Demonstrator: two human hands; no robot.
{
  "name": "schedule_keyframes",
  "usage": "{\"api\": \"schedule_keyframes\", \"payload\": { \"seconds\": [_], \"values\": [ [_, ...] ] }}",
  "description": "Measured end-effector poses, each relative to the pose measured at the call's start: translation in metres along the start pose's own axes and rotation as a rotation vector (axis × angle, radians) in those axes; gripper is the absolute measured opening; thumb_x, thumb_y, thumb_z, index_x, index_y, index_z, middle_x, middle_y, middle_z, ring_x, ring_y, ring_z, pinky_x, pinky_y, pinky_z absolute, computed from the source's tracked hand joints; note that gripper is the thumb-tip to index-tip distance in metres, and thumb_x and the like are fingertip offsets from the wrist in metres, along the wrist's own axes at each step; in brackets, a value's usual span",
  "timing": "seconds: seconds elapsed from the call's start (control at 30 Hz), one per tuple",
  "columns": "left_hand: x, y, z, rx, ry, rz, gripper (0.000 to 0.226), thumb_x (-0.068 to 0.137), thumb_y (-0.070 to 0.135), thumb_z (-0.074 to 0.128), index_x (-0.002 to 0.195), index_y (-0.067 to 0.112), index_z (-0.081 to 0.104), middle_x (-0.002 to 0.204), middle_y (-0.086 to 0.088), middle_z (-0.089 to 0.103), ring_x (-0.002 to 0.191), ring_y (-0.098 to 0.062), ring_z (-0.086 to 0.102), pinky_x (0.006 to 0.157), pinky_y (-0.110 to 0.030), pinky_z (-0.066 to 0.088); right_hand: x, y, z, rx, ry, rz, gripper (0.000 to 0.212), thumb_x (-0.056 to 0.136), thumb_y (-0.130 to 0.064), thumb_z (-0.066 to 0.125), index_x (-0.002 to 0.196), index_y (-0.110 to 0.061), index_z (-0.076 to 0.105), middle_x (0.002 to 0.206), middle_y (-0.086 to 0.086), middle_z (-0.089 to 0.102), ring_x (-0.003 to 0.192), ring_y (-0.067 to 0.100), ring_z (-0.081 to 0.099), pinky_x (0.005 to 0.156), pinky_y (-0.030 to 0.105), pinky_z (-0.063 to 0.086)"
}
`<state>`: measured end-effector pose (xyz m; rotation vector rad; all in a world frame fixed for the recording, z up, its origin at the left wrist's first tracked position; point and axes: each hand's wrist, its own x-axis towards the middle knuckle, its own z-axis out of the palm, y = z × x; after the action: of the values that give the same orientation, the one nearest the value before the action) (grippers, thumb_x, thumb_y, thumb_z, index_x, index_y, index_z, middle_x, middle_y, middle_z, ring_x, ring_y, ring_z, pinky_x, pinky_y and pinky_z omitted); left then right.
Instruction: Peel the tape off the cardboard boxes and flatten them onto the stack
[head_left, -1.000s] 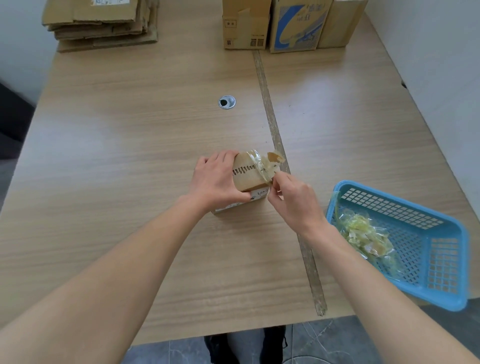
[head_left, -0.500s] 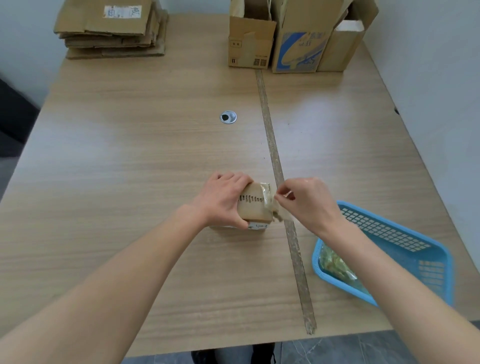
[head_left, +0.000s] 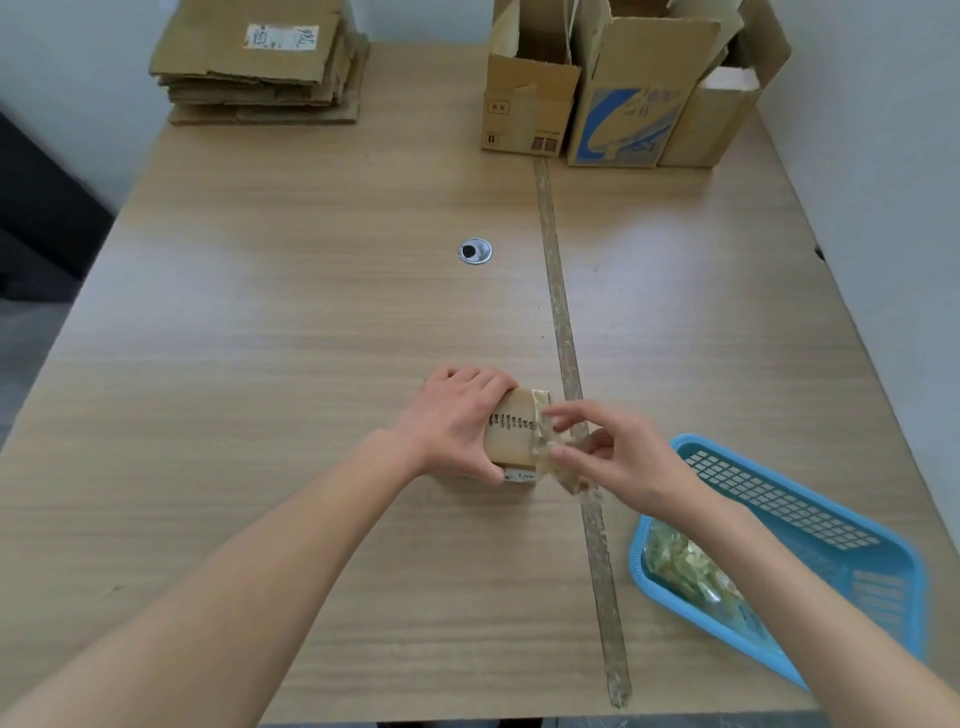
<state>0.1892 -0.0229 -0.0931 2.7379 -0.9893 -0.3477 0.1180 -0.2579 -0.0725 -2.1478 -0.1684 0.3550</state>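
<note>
Head camera showed my left hand (head_left: 457, 421) wrapped around the left side of a small cardboard box (head_left: 511, 434), fingers curled over its far edge and thumb along the near side, pinning it to the counter (head_left: 291, 332). My right hand (head_left: 618, 462) worked at the box's right end, its thumb and fingers pinching a crumpled strip of clear tape (head_left: 563, 465) that was partly lifted off the cardboard and hung down toward the counter. The box sat near the middle of the counter, just left of the worn seam strip (head_left: 558, 301) that ran from the far side to the near edge; a row of dark printed marks ran across its top.

To my right, a blue plastic basket (head_left: 841, 545) stood at the near right corner, holding a wad of peeled tape (head_left: 685, 564) partly hidden by my forearm. A round metal cable grommet (head_left: 475, 251) lay farther out, left of the seam. At the far left corner lay the stack of flattened cardboard (head_left: 260, 67), its top sheet bearing a white label. At the far right, three open boxes (head_left: 613, 104) stood upright side by side, the middle one printed in blue.
</note>
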Motion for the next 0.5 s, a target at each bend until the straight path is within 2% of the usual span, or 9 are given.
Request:
{"api": "schedule_keyframes", "payload": {
  "seconds": [0.07, 0.13, 0.2, 0.27, 0.33, 0.4, 0.5],
  "values": [
    [-0.001, 0.001, 0.000, 0.004, -0.006, -0.008, 0.091, 0.054, 0.067, 0.075, 0.128, 0.024, 0.045, 0.119, 0.010, 0.055, 0.110, -0.016, 0.051, 0.090, -0.031, 0.028, 0.014, -0.004, 0.001, -0.102, 0.049, -0.030, 0.015, 0.088, -0.020, 0.079, 0.101, -0.027, 0.078, 0.089, -0.012, 0.071, 0.070, 0.007, 0.068, 0.066, 0.022, 0.054],
    [-0.002, 0.002, 0.000, 0.010, -0.013, -0.013, 0.092, 0.054, 0.067, 0.075, 0.129, 0.024, 0.045, 0.119, 0.010, 0.054, 0.110, -0.015, 0.051, 0.090, -0.031, 0.028, 0.028, -0.007, -0.005, -0.180, 0.065, -0.037, 0.009, 0.088, -0.014, 0.079, 0.088, -0.023, 0.076, 0.079, -0.015, 0.069, 0.067, 0.001, 0.065, 0.063, 0.014, 0.048],
    [-0.002, 0.003, -0.001, 0.006, -0.034, -0.012, 0.091, 0.056, 0.067, 0.075, 0.130, 0.024, 0.043, 0.119, 0.010, 0.053, 0.109, -0.015, 0.050, 0.090, -0.030, 0.028, 0.045, -0.004, -0.023, -0.193, 0.207, -0.014, 0.010, 0.089, -0.010, 0.077, 0.087, -0.020, 0.075, 0.079, -0.013, 0.068, 0.065, 0.000, 0.065, 0.061, 0.011, 0.047],
    [0.000, 0.004, -0.002, 0.002, -0.050, -0.008, 0.090, 0.057, 0.065, 0.075, 0.130, 0.025, 0.042, 0.120, 0.010, 0.052, 0.109, -0.014, 0.048, 0.088, -0.029, 0.025, 0.061, -0.001, -0.035, -0.252, 0.395, -0.033, 0.005, 0.089, -0.010, 0.076, 0.089, -0.015, 0.076, 0.085, -0.007, 0.068, 0.069, 0.005, 0.064, 0.069, 0.019, 0.052],
    [0.001, 0.005, -0.003, -0.001, -0.054, -0.013, 0.091, 0.056, 0.065, 0.075, 0.130, 0.025, 0.042, 0.120, 0.010, 0.053, 0.109, -0.014, 0.048, 0.087, -0.029, 0.023, 0.073, 0.003, -0.028, -0.349, 0.442, -0.058, 0.004, 0.091, -0.009, 0.072, 0.092, -0.011, 0.076, 0.091, -0.001, 0.068, 0.077, 0.015, 0.062, 0.073, 0.031, 0.052],
    [0.001, 0.006, -0.002, 0.001, -0.047, -0.023, 0.093, 0.054, 0.065, 0.076, 0.131, 0.025, 0.043, 0.121, 0.010, 0.054, 0.111, -0.015, 0.049, 0.087, -0.029, 0.024, 0.077, 0.012, -0.016, -0.393, 0.487, -0.040, 0.007, 0.093, -0.008, 0.068, 0.093, -0.009, 0.075, 0.095, 0.002, 0.067, 0.079, 0.017, 0.058, 0.072, 0.030, 0.043],
    [0.002, 0.007, -0.001, -0.008, -0.031, -0.041, 0.094, 0.054, 0.064, 0.077, 0.132, 0.024, 0.044, 0.123, 0.010, 0.054, 0.113, -0.015, 0.050, 0.089, -0.027, 0.023, 0.080, 0.039, -0.031, -0.328, 0.688, 0.223, 0.010, 0.096, -0.010, 0.064, 0.098, -0.008, 0.074, 0.099, 0.009, 0.070, 0.085, 0.022, 0.061, 0.077, 0.029, 0.041]
  ]
}}
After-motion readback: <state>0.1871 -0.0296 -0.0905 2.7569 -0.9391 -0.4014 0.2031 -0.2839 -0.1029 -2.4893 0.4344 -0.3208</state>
